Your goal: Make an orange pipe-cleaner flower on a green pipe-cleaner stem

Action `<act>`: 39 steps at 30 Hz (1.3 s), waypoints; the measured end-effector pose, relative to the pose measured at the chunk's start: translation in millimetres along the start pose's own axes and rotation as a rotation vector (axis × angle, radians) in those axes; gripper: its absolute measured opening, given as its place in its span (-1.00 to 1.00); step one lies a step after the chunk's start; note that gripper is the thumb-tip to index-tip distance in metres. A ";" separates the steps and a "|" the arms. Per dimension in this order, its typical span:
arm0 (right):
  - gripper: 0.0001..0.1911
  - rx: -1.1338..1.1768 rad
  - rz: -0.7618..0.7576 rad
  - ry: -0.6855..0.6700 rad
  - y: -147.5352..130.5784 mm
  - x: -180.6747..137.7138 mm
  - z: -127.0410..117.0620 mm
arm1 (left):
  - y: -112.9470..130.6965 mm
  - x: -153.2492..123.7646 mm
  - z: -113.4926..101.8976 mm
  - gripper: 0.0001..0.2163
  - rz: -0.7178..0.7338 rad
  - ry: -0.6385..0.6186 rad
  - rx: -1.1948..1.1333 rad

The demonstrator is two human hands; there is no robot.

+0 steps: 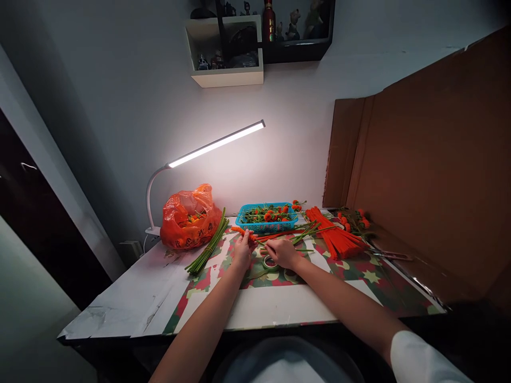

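Note:
My left hand (242,250) is closed around a fuzzy orange flower (253,238), which looks made of pipe cleaner; more orange strip pokes out past the fingers. From it a thin green stem (260,243) runs toward my right hand (281,253), whose fingers are pinched together on it. Just below the hands lies a roll of green tape (270,262). Loose green stems (309,232) are spread to the right of my right hand. Behind both hands stands a blue basket (238,221) with small orange flowers on green stems inside.
An orange plastic bag (175,231) and a bundle of green stems (207,249) sit on the left. At right lie orange pipe cleaners (337,239), more orange flowers (345,222) and scissors (393,256). A lamp (215,143) reaches overhead; a cardboard sheet (431,159) rises at right.

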State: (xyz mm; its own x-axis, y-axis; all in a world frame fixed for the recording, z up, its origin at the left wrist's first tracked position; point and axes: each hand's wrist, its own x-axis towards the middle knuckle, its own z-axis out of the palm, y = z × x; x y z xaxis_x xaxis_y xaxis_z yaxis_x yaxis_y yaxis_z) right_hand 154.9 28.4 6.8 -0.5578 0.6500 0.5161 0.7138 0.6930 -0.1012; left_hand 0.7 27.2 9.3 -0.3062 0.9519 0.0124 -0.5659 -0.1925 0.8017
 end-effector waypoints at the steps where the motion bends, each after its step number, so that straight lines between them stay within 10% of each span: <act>1: -0.73 -0.003 -0.006 0.000 -0.2 -0.1 0.6 | 0.0 -0.3 0.2 -0.84 0.001 0.003 0.004; 15: -0.74 0.026 0.022 0.005 -6.2 0.7 2.6 | 14.7 1.8 0.1 -0.73 -0.063 0.050 -0.182; 27: -0.76 -0.017 -0.116 -0.057 -34.5 -3.7 -5.5 | 19.6 1.6 -9.7 -0.57 -0.130 -0.151 -0.444; 39: -0.72 0.409 0.199 -0.118 -62.8 -0.7 -10.8 | 19.9 1.2 -6.2 -0.60 -0.207 -0.214 -0.551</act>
State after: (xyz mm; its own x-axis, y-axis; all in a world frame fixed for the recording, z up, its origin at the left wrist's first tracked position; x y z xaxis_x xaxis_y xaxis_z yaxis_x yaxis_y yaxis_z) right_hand 115.0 -18.9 22.0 -0.4884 0.7972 0.3549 0.5997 0.6021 -0.5271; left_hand -15.7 23.0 21.6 -0.0200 0.9983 0.0551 -0.9261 -0.0393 0.3753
